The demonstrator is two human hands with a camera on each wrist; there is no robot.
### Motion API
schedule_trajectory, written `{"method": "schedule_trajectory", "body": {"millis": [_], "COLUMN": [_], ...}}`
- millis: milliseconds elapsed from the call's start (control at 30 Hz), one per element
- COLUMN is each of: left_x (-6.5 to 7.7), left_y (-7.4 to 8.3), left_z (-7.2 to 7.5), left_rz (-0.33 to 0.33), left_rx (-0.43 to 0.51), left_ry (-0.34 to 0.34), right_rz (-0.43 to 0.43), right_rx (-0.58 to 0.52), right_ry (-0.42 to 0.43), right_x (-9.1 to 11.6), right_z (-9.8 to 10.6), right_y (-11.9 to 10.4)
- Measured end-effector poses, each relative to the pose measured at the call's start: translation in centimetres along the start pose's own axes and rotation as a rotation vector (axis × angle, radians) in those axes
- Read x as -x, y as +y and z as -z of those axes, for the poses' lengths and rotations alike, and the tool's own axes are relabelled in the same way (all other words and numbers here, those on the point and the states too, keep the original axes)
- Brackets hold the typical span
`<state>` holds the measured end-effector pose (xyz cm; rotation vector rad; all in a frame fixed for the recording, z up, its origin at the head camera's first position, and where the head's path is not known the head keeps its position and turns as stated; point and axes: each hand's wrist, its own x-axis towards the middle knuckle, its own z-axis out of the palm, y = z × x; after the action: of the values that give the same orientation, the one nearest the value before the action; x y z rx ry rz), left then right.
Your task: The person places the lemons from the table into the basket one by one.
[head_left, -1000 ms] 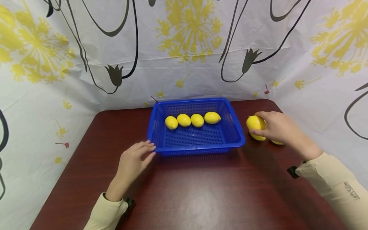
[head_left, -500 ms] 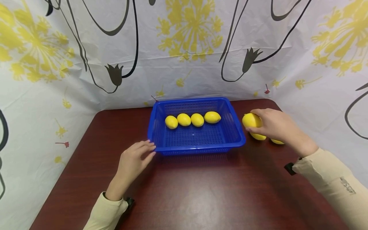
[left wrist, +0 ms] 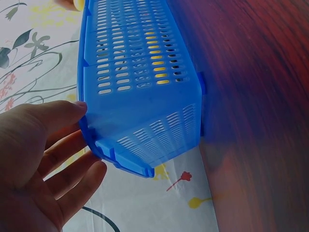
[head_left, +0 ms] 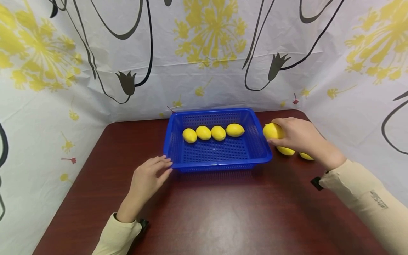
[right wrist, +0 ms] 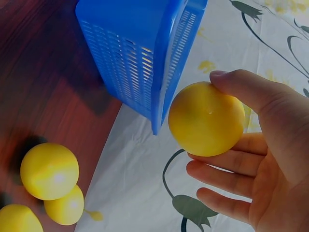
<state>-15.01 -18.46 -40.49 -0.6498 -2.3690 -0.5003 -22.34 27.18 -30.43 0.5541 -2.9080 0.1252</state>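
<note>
In the head view my right hand (head_left: 298, 134) holds a yellow lemon (head_left: 273, 131) raised beside the right rim of a blue plastic basket (head_left: 216, 163). The right wrist view shows the thumb and fingers gripping that lemon (right wrist: 206, 119), with the basket's wall (right wrist: 128, 58) close by. Four would be too exact for the row, so: several lemons (head_left: 218, 133) lie side by side inside the basket. My left hand (head_left: 147, 180) rests its fingertips at the basket's front left corner. Up close, its thumb and relaxed fingers (left wrist: 65, 113) touch the rim.
More lemons (right wrist: 49, 171) lie on the dark red-brown table (head_left: 204, 212) to the basket's right, partly covered by my right hand in the head view. A white flower-patterned cloth (head_left: 204, 81) hangs behind and at both sides.
My right hand has carried the lemon left and slightly up, from above the table's lemons to the basket's right rim. The left hand and basket have stayed put.
</note>
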Motion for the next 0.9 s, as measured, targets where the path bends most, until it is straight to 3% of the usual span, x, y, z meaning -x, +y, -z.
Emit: {"method": "schedule_trajectory", "body": {"millis": [333,900], "left_x": [0.0,0.1], "left_y": [0.0,-0.1], "left_z": [0.0,-0.1], "left_rz": [0.004,-0.006], "left_rx": [-0.001,0.002], "left_ry": [-0.001,0.012], "right_rz": [0.067,0.124], "right_rx": [0.014,0.038], "right_ry": [0.042,0.029], "right_x": [-1.3,-3.3], "right_z": [-0.1,-1.2], "right_y": [-1.1,-2.5]}}
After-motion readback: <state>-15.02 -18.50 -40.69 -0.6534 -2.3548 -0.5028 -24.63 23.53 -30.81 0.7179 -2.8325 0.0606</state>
